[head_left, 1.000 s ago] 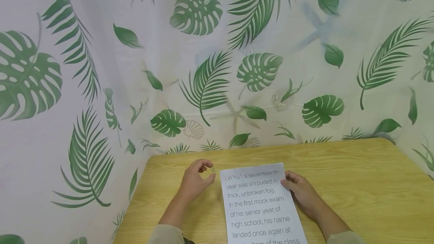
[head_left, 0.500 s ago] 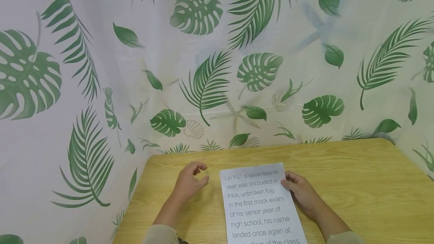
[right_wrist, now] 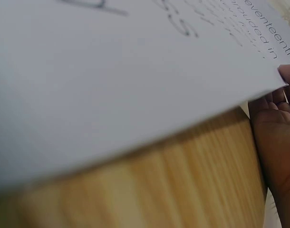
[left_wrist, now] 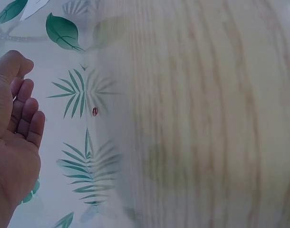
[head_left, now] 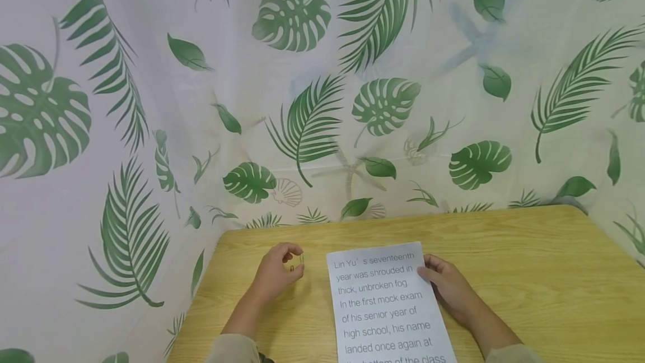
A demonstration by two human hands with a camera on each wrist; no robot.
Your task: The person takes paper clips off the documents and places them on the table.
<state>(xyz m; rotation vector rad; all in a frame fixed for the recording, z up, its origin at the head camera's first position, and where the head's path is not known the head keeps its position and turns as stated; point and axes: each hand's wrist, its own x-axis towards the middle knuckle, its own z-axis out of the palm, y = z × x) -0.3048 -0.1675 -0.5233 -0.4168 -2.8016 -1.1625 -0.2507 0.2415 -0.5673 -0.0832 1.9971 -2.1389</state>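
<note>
My left hand [head_left: 274, 273] pinches a small yellow-green paper clip [head_left: 302, 259] upright between thumb and index fingertip, a little left of the paper. That clip does not show in the left wrist view, where the hand [left_wrist: 16, 137] is seen from the palm side with its fingers curled. A copper-coloured paper clip [left_wrist: 94, 111] lies on the table just past the fingers. My right hand [head_left: 450, 287] holds the right edge of a printed sheet of paper [head_left: 378, 307], thumb on top and fingers underneath, as the right wrist view also shows.
The wood-grain table [head_left: 544, 273] reaches back to a pale curtain [head_left: 322, 128] printed with green leaves. Another stretch of the curtain hangs close along the left side. The sheet's lower part runs out of the head view at the bottom.
My left hand has moved left with the yellow-green paper clip, away from the paper, and the copper clip now shows beside its fingers. The right hand and sheet have stayed put.
</note>
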